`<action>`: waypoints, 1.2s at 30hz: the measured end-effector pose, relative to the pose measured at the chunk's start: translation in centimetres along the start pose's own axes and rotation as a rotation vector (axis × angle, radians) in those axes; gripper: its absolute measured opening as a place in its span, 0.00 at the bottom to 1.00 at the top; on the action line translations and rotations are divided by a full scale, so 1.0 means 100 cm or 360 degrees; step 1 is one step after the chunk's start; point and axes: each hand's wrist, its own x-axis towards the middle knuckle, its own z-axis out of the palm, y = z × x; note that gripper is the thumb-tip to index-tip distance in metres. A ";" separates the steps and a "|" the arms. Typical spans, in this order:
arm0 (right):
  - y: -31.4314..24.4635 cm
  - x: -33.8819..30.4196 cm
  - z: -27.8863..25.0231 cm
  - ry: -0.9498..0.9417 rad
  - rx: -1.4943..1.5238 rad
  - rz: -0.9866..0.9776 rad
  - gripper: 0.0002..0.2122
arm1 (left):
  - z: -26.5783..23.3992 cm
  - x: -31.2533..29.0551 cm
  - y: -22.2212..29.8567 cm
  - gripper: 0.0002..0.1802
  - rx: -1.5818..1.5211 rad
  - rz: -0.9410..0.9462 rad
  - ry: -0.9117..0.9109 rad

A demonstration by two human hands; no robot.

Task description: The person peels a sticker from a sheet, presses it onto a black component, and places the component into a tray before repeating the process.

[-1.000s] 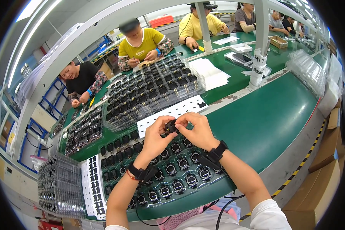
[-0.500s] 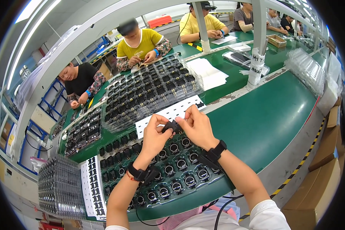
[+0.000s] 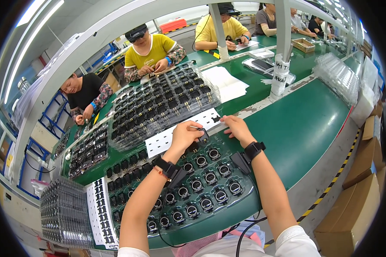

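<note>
My left hand is closed on a small black plastic housing, held above the far edge of a clear tray. To its right, my right hand has its fingers partly stretched and apart. Its fingertips reach the right end of a white backing sheet, beside a black cut-out sticker. Under my forearms lies the clear plastic tray with rows of black housings, several showing a round ring.
A tall stack of filled trays stands at the left, beside another sticker sheet. Beyond are more stacked trays, white paper and a metal post. Co-workers sit across the green bench; cardboard boxes stand right.
My hands have separated: the left keeps the black housing, while the right has moved right and away from it to the end of the backing sheet. The whole view has shifted slightly.
</note>
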 end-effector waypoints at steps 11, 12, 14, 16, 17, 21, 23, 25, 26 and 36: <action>-0.006 -0.002 0.015 -0.0294 0.0750 -0.0011 0.17 | 0.003 -0.003 -0.014 0.08 0.1196 0.0436 0.0224; -0.008 -0.004 0.017 -0.0303 0.0737 -0.0011 0.17 | 0.005 -0.004 -0.014 0.08 0.1258 0.0511 0.0223; -0.017 -0.009 0.023 -0.0324 0.0850 -0.0081 0.16 | 0.003 -0.007 -0.012 0.09 0.1406 0.0665 0.0223; -0.025 -0.015 0.027 -0.0338 0.0907 -0.0120 0.16 | 0.000 -0.009 -0.017 0.09 0.1384 0.0695 0.0229; -0.031 -0.019 0.029 -0.0359 0.1054 -0.0182 0.16 | -0.001 -0.010 -0.020 0.10 0.1362 0.0727 0.0226; -0.047 -0.031 0.035 -0.0441 0.1480 -0.0357 0.18 | -0.007 -0.018 -0.019 0.14 0.1404 0.0766 0.0218; -0.052 -0.036 0.039 -0.0510 0.1763 -0.0456 0.20 | -0.010 -0.024 -0.015 0.16 0.1442 0.0769 0.0215; -0.058 -0.042 0.043 -0.0482 0.1813 -0.0471 0.19 | -0.011 -0.032 -0.009 0.20 0.0628 0.0549 0.0085; -0.060 -0.045 0.046 -0.0452 0.1862 -0.0484 0.18 | -0.012 -0.036 -0.006 0.22 0.0222 0.0432 0.0021; -0.064 -0.080 0.079 -0.0254 0.0619 -0.0672 0.09 | -0.013 -0.066 0.007 0.15 -0.1189 0.0447 0.0260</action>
